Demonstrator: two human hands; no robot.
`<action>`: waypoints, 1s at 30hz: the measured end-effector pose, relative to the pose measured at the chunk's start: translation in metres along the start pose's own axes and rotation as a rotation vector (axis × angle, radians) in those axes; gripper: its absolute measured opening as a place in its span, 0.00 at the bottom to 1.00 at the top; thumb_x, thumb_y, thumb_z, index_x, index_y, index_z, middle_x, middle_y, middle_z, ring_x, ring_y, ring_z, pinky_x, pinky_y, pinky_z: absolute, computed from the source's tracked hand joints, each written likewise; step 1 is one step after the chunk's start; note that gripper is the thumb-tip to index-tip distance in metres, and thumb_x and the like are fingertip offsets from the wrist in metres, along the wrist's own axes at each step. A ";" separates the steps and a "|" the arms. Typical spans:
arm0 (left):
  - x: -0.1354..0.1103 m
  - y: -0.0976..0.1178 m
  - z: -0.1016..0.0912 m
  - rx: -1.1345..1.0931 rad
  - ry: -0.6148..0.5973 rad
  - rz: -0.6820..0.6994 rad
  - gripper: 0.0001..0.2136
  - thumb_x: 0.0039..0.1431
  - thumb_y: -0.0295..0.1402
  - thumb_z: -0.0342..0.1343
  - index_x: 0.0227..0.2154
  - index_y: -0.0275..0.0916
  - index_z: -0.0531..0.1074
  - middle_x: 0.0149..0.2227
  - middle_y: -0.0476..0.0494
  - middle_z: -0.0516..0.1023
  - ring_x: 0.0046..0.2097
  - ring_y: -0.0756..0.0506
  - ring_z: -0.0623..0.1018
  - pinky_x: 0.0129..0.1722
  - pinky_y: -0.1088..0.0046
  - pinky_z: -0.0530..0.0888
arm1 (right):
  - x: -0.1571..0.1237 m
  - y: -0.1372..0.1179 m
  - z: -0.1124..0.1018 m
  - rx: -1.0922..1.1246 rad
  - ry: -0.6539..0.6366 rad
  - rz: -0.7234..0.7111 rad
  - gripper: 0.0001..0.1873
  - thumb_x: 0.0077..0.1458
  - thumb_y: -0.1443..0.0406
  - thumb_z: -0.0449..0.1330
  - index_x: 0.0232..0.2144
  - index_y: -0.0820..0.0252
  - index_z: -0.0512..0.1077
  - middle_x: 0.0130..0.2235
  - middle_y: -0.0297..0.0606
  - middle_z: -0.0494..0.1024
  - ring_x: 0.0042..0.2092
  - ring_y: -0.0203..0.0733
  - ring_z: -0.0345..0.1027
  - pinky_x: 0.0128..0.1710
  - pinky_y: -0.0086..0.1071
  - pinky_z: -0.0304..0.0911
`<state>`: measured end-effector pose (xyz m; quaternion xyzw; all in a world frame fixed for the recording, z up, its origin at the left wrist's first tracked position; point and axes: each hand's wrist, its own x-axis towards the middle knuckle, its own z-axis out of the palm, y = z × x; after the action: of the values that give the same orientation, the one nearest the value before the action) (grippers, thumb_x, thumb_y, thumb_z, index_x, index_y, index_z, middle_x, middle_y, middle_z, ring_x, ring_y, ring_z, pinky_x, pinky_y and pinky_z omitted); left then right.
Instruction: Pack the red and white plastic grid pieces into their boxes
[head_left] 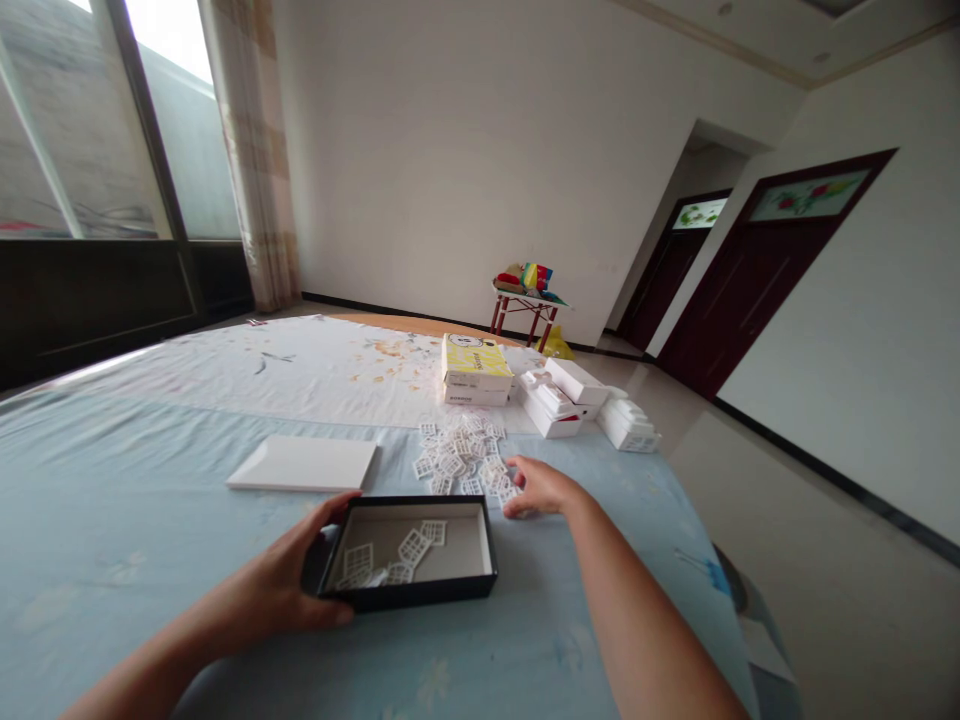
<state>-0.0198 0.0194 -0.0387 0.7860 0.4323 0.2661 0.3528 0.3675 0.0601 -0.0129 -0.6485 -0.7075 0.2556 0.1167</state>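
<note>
Your left hand [289, 590] clamps the left wall of the black box [420, 592]. Your right hand [536, 488], fingers flat and empty, rests on the grid pile [457, 455] just beyond it. About five grids [412, 546] lie inside the box, and the counter [660, 500] ends close on the box's right.

The left hand [296, 580] covers the left wall of the black box [420, 592], and its palm side is out of sight. The box's near wall hides the lower edges of the white grid pieces [409, 548] inside; they overlap, so their count cannot be told. The right hand [536, 488] shows only its back, and whether its fingers pinch anything from the loose pile [461, 455] cannot be told. Both forearms run off the bottom edge. The print on the yellow box [476, 362] is too small to read. The tabletop [112, 520] is cut by the left and bottom edges
</note>
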 end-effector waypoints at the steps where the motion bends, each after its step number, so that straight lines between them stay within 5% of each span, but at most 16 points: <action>1: 0.000 0.000 0.000 0.007 0.006 0.004 0.45 0.38 0.41 0.65 0.59 0.48 0.47 0.57 0.41 0.63 0.55 0.37 0.66 0.54 0.61 0.65 | 0.000 0.000 0.000 0.016 -0.008 0.021 0.46 0.27 0.58 0.71 0.51 0.62 0.61 0.37 0.35 0.70 0.34 0.37 0.65 0.34 0.29 0.60; 11: -0.001 0.003 -0.001 -0.024 -0.019 -0.034 0.45 0.39 0.40 0.64 0.59 0.48 0.46 0.57 0.40 0.62 0.55 0.36 0.66 0.54 0.59 0.65 | -0.001 0.011 -0.010 0.412 -0.124 0.005 0.24 0.34 0.61 0.69 0.35 0.64 0.67 0.25 0.28 0.67 0.24 0.30 0.59 0.22 0.24 0.54; 15: -0.001 0.003 -0.001 -0.043 -0.035 -0.030 0.45 0.39 0.41 0.64 0.59 0.48 0.45 0.58 0.39 0.60 0.56 0.35 0.64 0.56 0.56 0.62 | 0.002 0.004 -0.010 0.571 0.035 -0.119 0.22 0.40 0.54 0.65 0.34 0.63 0.68 0.27 0.31 0.70 0.26 0.32 0.62 0.25 0.26 0.56; 18: -0.001 0.004 -0.001 -0.056 -0.052 -0.035 0.45 0.39 0.41 0.64 0.59 0.48 0.44 0.59 0.39 0.59 0.56 0.35 0.64 0.56 0.57 0.62 | 0.008 -0.009 0.001 0.460 0.117 -0.135 0.19 0.43 0.53 0.62 0.31 0.62 0.70 0.29 0.34 0.71 0.31 0.36 0.65 0.31 0.29 0.59; 23: -0.001 0.007 -0.001 -0.056 -0.042 -0.054 0.45 0.39 0.41 0.64 0.59 0.49 0.44 0.59 0.40 0.58 0.56 0.36 0.64 0.56 0.59 0.62 | 0.014 -0.025 0.020 -0.028 0.347 -0.073 0.15 0.46 0.55 0.61 0.32 0.59 0.72 0.40 0.40 0.72 0.48 0.46 0.61 0.47 0.36 0.54; 30: -0.001 0.005 -0.001 -0.012 -0.033 -0.053 0.46 0.38 0.40 0.65 0.59 0.48 0.44 0.58 0.40 0.60 0.56 0.36 0.64 0.55 0.59 0.63 | 0.006 -0.036 0.024 -0.010 0.261 -0.156 0.14 0.47 0.57 0.61 0.36 0.58 0.72 0.40 0.40 0.72 0.45 0.44 0.63 0.46 0.34 0.56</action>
<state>-0.0184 0.0168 -0.0346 0.7763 0.4456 0.2465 0.3716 0.3238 0.0594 -0.0155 -0.6198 -0.7358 0.1558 0.2239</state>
